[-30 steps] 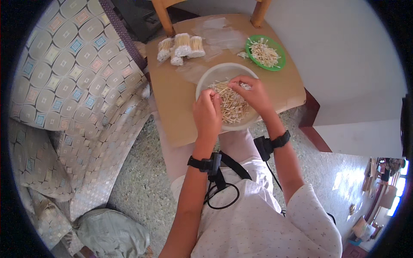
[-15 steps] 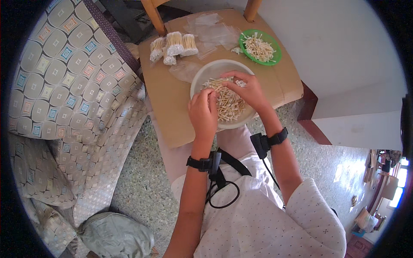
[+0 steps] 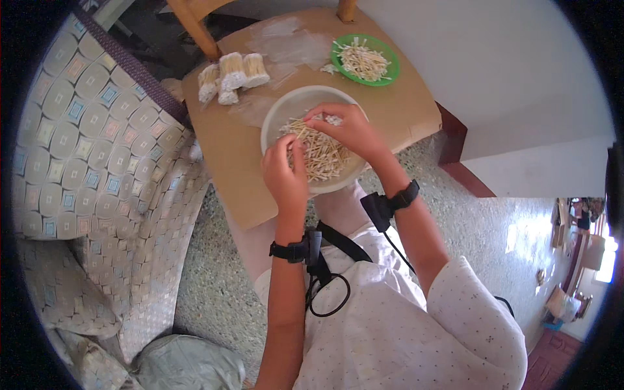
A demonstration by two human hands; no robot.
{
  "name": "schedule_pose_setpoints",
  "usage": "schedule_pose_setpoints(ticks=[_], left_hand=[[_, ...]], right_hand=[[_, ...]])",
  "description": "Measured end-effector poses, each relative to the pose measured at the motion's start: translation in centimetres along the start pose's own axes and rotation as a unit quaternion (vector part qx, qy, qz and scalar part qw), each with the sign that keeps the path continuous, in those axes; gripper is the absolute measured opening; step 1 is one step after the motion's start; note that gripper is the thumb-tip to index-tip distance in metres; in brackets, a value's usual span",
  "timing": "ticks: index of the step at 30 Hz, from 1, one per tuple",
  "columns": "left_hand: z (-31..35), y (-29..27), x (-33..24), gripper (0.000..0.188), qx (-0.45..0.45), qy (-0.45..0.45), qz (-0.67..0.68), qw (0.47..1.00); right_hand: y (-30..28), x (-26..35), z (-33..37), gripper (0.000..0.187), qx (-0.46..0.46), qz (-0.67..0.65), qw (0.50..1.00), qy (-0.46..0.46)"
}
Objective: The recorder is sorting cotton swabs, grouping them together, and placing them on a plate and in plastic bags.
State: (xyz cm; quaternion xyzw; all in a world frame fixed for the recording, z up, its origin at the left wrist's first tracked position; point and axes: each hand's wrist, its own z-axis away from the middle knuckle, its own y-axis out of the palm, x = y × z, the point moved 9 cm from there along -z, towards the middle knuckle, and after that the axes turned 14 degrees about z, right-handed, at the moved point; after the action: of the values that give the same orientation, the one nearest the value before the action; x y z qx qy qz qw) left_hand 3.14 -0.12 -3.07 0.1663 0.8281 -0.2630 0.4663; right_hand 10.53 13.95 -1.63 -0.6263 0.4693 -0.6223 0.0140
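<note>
A white round bowl [image 3: 267,133] full of loose cotton swabs [image 3: 323,158] rests on a cardboard sheet in front of me. My left hand [image 3: 285,168] is over the bowl's left side, fingers closed on a few cotton swabs that stick up between thumb and forefinger. Opposite it, my right hand [image 3: 346,127] comes over the far right rim, with thumb and forefinger pinched at the upper ends of swabs near the left fingertips. Behind the bowl lie several clear-wrapped bundles of cotton swabs [image 3: 234,71]. A green plate [image 3: 392,64] at the far right bears more loose swabs.
The cardboard sheet [image 3: 240,175] covers a wooden chair seat, with the chair's wooden back post [image 3: 195,29] beyond. Clear plastic bags [image 3: 292,49] lie at the back. Patterned cloth [image 3: 91,149] hangs at left; a white wall [image 3: 468,71] rises at right.
The view has shifted, so the bowl and chair sit further left in the picture. Both hands stay over the bowl, fingertips close together at the swabs.
</note>
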Motion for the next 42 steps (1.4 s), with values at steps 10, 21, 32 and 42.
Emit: schedule_pose_setpoints(ticks=[10,21,32,42], left_hand=[[0.4,-0.3,0.8,0.010,-0.032,-0.016,0.068,0.997],[0.2,-0.5,0.4,0.011,-0.031,0.010,0.048,0.998],[-0.2,0.2,-0.9,0.018,0.030,0.012,-0.069,0.997],[-1.1,-13.8,2.4,0.024,-0.231,0.017,-0.004,0.973]], right_hand=[[2.5,0.0,0.3,0.023,0.118,0.157,0.980,-0.042],[2.1,-0.1,0.0,0.021,0.100,0.084,0.991,-0.024],[0.8,-0.5,-0.3,0.021,0.049,-0.031,0.998,0.005],[-1.8,-12.1,6.1,0.016,-0.170,-0.139,0.947,0.233]])
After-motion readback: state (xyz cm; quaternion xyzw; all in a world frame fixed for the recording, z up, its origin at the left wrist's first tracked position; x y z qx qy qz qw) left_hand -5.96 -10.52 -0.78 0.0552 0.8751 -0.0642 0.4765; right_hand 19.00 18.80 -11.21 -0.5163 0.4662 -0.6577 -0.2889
